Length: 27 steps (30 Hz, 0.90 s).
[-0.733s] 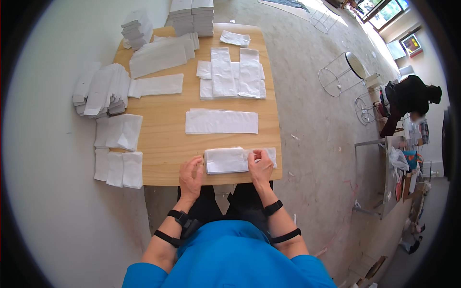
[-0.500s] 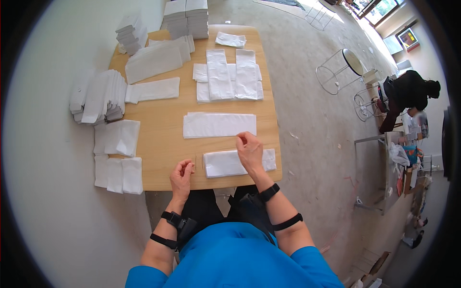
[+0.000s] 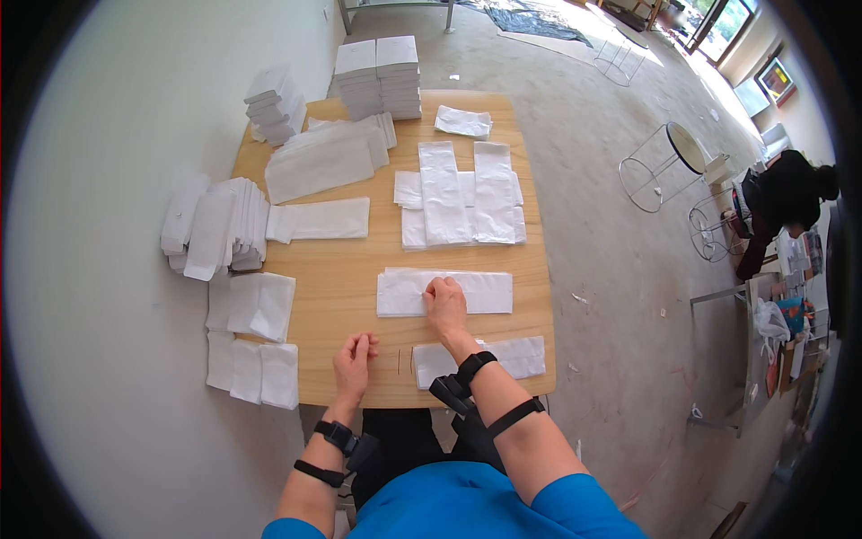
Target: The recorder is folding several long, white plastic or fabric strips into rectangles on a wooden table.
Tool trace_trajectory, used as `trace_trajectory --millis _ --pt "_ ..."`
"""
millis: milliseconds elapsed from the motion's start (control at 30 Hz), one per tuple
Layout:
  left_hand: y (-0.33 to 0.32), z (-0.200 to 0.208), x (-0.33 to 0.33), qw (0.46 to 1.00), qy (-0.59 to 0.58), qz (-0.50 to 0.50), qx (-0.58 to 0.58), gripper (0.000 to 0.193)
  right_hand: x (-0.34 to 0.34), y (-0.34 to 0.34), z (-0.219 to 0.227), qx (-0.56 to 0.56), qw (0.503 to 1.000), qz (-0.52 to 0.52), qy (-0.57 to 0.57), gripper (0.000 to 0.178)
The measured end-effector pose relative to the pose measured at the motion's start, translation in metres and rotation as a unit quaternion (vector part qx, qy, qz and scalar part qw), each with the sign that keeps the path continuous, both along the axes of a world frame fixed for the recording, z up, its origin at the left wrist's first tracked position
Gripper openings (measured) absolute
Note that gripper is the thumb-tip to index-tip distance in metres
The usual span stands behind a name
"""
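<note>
My right hand [image 3: 446, 307] is over the middle of a flat stack of long white paper pieces [image 3: 489, 294], its fingertips pinched together at the paper's surface; anything between them is too small to make out. Under my right forearm lies a second white stack [image 3: 521, 357] by the table's near edge, partly covered by the arm. My left hand [image 3: 355, 366] hovers to the left of that near stack, fingers curled and thumb pressed in. What it holds, if anything, cannot be seen. Two thin dark lines [image 3: 400, 362] show on the wood between my left hand and the near stack.
Further back on the wooden table [image 3: 332, 296] are crossed white bundles [image 3: 440, 193] and a small folded piece [image 3: 463, 121]. Tall white stacks [image 3: 379, 76] and fanned piles [image 3: 215, 225] line the far and left sides. A person [image 3: 781, 202] bends over a side table at right.
My right hand has moved left and forward, from the right end of the farther stack to its middle. My left hand stays beside the near stack. The whole view has shifted.
</note>
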State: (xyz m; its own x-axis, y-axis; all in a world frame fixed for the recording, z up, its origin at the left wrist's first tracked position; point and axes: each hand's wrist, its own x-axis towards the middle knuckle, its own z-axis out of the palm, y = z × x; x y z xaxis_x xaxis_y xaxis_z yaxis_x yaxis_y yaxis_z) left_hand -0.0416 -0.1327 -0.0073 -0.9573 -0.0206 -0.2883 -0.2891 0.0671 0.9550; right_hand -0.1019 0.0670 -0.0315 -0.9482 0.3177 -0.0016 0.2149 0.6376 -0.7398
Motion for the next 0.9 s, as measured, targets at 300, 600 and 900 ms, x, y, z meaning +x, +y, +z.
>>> trace_trajectory --millis 300,600,900 --pt "0.009 -0.006 -0.072 0.996 0.029 0.079 0.025 0.024 -0.006 -0.002 0.001 -0.003 0.999 0.017 0.040 0.014" --pt "0.050 -0.002 -0.085 0.966 0.043 0.001 -0.254 0.018 -0.002 0.000 -0.004 0.006 0.998 0.025 0.049 0.012" --pt "0.068 0.043 -0.087 0.981 0.153 -0.062 -0.098 0.012 0.022 0.015 0.067 -0.336 0.928 0.011 -0.161 0.039"
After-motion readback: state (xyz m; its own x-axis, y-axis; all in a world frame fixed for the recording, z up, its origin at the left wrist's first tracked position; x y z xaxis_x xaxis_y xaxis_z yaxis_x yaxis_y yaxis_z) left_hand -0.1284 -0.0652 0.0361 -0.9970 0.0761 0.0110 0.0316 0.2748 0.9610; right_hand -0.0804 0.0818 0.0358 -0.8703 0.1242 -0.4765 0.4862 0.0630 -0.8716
